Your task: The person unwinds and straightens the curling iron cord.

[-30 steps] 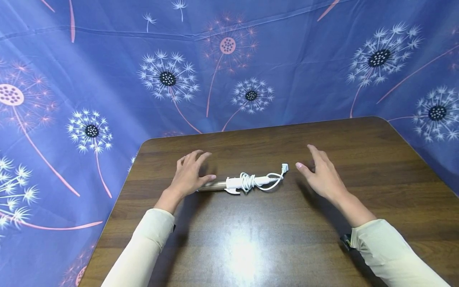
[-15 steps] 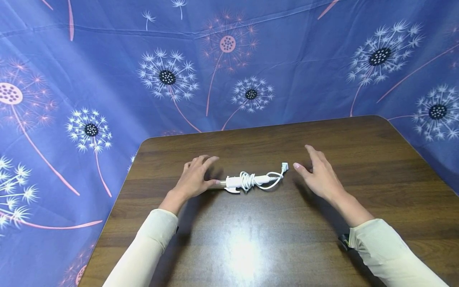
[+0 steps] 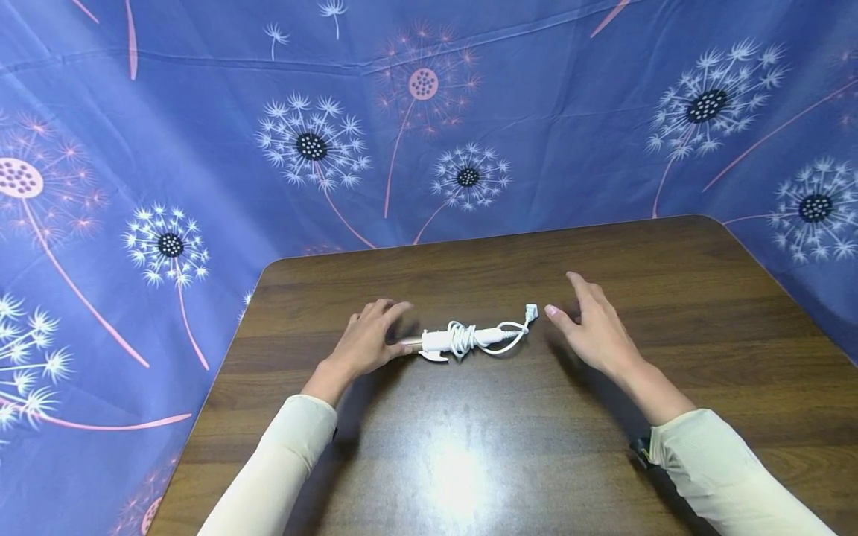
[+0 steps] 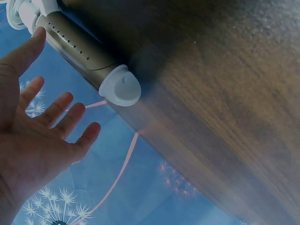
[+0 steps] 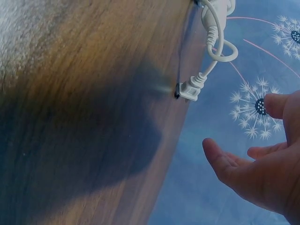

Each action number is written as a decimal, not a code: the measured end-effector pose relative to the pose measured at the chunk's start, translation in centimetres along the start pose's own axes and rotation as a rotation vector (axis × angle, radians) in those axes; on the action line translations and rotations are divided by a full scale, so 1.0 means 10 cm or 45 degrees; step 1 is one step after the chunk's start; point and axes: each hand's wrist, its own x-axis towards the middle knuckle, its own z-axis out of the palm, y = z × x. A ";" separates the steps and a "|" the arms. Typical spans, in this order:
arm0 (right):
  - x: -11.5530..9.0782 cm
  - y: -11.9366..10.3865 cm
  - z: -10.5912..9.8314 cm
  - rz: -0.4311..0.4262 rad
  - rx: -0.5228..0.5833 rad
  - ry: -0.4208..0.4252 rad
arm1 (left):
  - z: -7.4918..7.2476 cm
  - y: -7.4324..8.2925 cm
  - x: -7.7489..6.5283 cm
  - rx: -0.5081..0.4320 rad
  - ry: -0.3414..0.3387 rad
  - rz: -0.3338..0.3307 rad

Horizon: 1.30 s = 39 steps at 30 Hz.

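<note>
Brown wooden surface (image 3: 536, 424), head view: a white-and-gold curling iron (image 3: 437, 341) lies toward the far edge, left hand (image 3: 365, 344) at one end, right hand (image 3: 601, 331) just beside its plug (image 3: 532, 312). Left wrist view: wide grip, thumb (image 4: 26, 51) by the barrel (image 4: 77, 49), white tip (image 4: 120, 86) beyond. Right wrist view: wide grip, apart from the plug.

The left hand (image 4: 35, 145) spreads its fingers at 8 o'clock, thumb tip overlapping the curling iron (image 4: 77, 49) at 10. The wooden table (image 4: 225, 93) spans 3 o'clock, blue cloth (image 4: 140, 173) 7.
</note>
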 end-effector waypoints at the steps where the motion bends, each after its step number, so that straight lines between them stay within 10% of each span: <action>1: 0.00 0.00 0.00 0.001 0.000 -0.001 | 0.00 0.00 0.00 -0.004 -0.005 -0.001; 39: -0.04 -0.02 0.08 -0.048 0.040 0.008 | 0.15 0.08 -0.06 -0.039 -0.055 0.036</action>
